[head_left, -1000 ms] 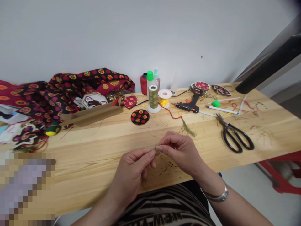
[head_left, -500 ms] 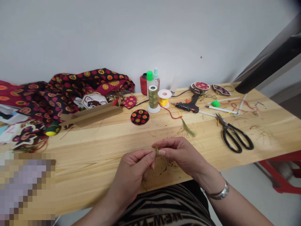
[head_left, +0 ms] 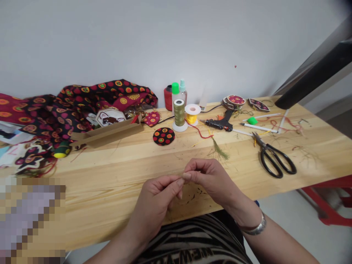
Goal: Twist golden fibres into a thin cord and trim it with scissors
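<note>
My left hand [head_left: 156, 198] is closed in a pinch near the table's front edge. Against its fingertips, the thumb and finger of my right hand [head_left: 213, 181] are pinched together too. A tuft of olive thread that showed between the fingertips a moment earlier is now almost wholly covered by them. Beyond my hands lies an olive thread tassel [head_left: 220, 149] tied with a red cord [head_left: 202, 135]. Farther back, a spool of olive thread [head_left: 179, 114] stands upright beside a spool of yellow cord [head_left: 191, 118]. A round patterned fabric piece [head_left: 164, 136] lies flat in front of them.
Black-handled scissors [head_left: 275, 157] lie open at the right, below a glue gun [head_left: 220, 123] and a white pen [head_left: 260, 128]. A cardboard tray [head_left: 110, 135] and patterned cloth [head_left: 96, 91] fill the back left. Bottles [head_left: 175, 90] stand by the wall. A red stool [head_left: 327, 201] is beyond the table.
My right hand's fingertips have shifted slightly right and closed over the tuft of olive thread, which no longer shows. My left hand has hardly moved.
</note>
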`<action>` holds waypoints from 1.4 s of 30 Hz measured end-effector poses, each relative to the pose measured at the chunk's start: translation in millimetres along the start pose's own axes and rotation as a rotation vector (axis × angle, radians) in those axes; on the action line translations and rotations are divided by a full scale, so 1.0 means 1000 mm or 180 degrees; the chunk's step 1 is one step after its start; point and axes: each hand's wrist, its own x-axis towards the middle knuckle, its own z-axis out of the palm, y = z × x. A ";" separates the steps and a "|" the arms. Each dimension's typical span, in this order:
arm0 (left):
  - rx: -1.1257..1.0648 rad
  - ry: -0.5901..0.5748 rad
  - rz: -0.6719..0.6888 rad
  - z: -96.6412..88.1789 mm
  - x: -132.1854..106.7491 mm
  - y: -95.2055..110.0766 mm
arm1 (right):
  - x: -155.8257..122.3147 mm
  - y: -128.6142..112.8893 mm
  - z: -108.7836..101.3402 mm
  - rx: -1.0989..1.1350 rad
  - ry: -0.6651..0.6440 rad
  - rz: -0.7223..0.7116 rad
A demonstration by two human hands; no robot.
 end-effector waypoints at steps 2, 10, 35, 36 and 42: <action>-0.0301 -0.0021 -0.0078 0.001 0.000 0.001 | 0.000 -0.002 0.000 -0.0116 0.0049 -0.0056; -0.0993 -0.0017 -0.0433 0.005 0.002 0.003 | 0.001 -0.007 -0.002 -0.0147 0.0181 -0.0206; -0.0087 -0.0131 0.0202 0.003 0.003 -0.003 | 0.001 -0.016 0.003 -0.0263 0.0051 -0.0427; -0.0082 -0.0095 0.0343 0.002 0.004 -0.003 | 0.002 -0.015 0.002 -0.0268 0.0023 -0.0517; -0.0080 0.0414 0.1010 0.000 0.007 0.002 | 0.005 -0.003 0.000 0.0004 -0.0066 -0.0956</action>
